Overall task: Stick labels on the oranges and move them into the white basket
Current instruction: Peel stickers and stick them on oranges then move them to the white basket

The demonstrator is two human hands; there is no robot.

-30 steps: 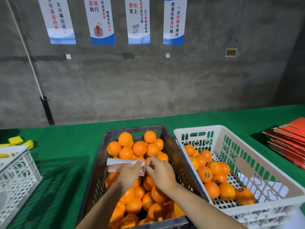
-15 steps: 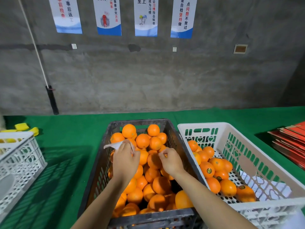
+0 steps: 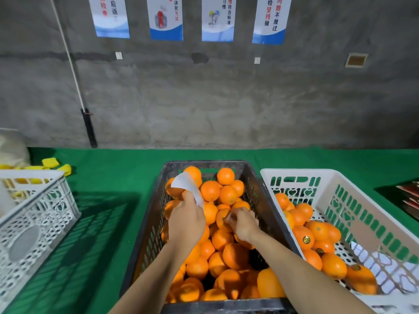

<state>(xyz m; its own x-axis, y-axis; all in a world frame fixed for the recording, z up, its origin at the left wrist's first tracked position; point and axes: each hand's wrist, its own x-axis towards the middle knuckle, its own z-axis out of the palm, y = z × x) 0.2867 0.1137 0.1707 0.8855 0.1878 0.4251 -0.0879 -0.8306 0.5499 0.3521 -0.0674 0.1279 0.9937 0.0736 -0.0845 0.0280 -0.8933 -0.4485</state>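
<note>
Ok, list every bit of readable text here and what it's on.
"后返": leftmost wall poster.
"方法": second poster.
"符合标准": third poster.
"问题不放过", "检坚持做": fourth poster.
Too small to read: orange stickers.

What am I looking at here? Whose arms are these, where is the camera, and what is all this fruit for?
No machine here: a person wears a camera on the head, looking down at their own arms. On the green table stands a dark crate heaped with oranges. Right of it is a white basket holding oranges that already carry small round stickers. The left hand holds a white label sheet. The right hand pinches something small against an orange in the crate, probably a label, though it is too small to be sure. Another white basket stands at the far left.
</note>
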